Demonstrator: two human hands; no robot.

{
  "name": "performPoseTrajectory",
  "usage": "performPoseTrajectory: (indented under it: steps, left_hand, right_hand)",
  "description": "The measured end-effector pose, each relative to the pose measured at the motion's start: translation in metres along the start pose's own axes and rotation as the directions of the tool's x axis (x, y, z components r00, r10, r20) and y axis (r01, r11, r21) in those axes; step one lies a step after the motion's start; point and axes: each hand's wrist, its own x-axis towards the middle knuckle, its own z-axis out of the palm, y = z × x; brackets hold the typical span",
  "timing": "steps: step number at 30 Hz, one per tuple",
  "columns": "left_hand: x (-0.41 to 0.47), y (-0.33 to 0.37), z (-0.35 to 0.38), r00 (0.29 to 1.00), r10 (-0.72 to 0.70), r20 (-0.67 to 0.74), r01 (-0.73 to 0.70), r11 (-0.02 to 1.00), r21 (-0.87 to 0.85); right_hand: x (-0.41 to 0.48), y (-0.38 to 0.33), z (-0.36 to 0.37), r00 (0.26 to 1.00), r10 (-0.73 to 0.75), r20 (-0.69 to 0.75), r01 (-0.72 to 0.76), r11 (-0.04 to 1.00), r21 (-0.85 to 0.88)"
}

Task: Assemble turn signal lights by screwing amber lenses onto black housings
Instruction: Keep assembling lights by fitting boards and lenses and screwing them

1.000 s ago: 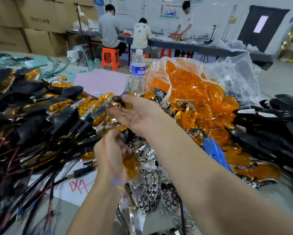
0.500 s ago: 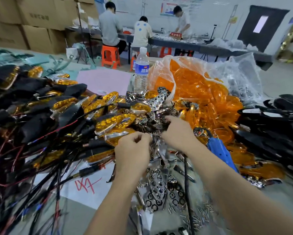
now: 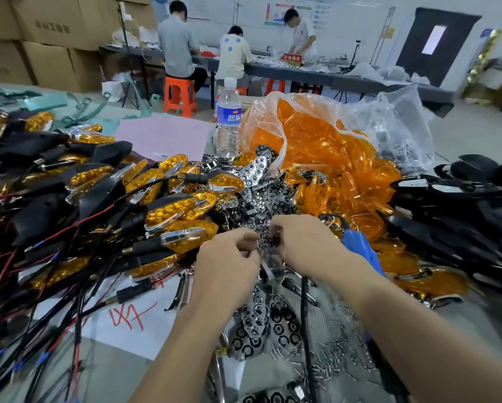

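Amber lenses [image 3: 325, 152] fill the plastic bag [image 3: 257, 117] (mouth open); left hand [image 3: 226, 266] and right hand [image 3: 309, 245] fingers [image 3: 244, 238] pinch chrome reflectors [image 3: 268, 238].

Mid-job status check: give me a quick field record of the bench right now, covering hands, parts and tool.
left hand: fingers curled, seems to pinch a chrome reflector
right hand: seems to grip the same reflector from the other side
amber lenses: loose in a clear bag behind the hands
black housings: heaped at right
finished lights: piled at left, wires trailing
blue tool: lying by the right wrist, not held
screws: scattered near the right forearm
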Motion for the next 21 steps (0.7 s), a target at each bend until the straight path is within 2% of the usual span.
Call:
performPoseTrajectory:
  steps: [2,4,5,7,8,10,12,14,16,21]
  left_hand:
    - [0.000,0.000,0.002,1.000,0.005,0.025,-0.006,1.000,0.027]
    - [0.000,0.000,0.004,0.999,0.004,0.047,-0.006,0.999,0.045]
    - [0.000,0.000,0.006,0.998,0.004,0.060,-0.007,0.999,0.052]
    - [-0.001,0.000,0.009,0.996,0.005,0.094,-0.012,0.997,0.074]
    - [-0.002,0.000,0.010,0.993,0.000,0.114,-0.010,0.996,0.087]
    - [-0.002,-0.003,0.013,0.987,-0.015,0.160,-0.003,0.993,0.115]
    - [-0.002,-0.006,0.015,0.980,0.003,0.198,-0.036,0.986,0.165]
    - [-0.002,-0.008,0.016,0.977,0.025,0.212,-0.071,0.974,0.214]
    - [-0.001,-0.008,0.016,0.976,0.038,0.216,-0.090,0.967,0.237]
    - [-0.002,-0.008,0.014,0.980,0.041,0.197,-0.081,0.976,0.201]
  right_hand:
    - [-0.006,0.006,-0.011,1.000,0.015,0.027,-0.019,0.990,0.139]
    - [-0.008,0.019,-0.021,0.991,0.112,-0.067,-0.092,0.964,0.250]
    - [-0.006,0.029,-0.025,0.976,0.174,-0.127,-0.139,0.959,0.245]
    - [0.002,0.048,-0.027,0.947,0.264,-0.181,-0.244,0.962,0.124]
    - [0.007,0.056,-0.026,0.937,0.307,-0.168,-0.297,0.951,0.083]
    - [0.017,0.067,-0.023,0.931,0.357,-0.080,-0.343,0.928,0.149]
    - [0.027,0.072,-0.019,0.949,0.313,0.029,-0.312,0.927,0.207]
    - [0.035,0.074,-0.015,0.960,0.274,0.057,-0.279,0.950,0.140]
    - [0.041,0.072,-0.013,0.961,0.278,0.007,-0.278,0.959,0.061]
    - [0.024,0.059,-0.012,0.937,0.292,-0.190,-0.289,0.956,0.045]
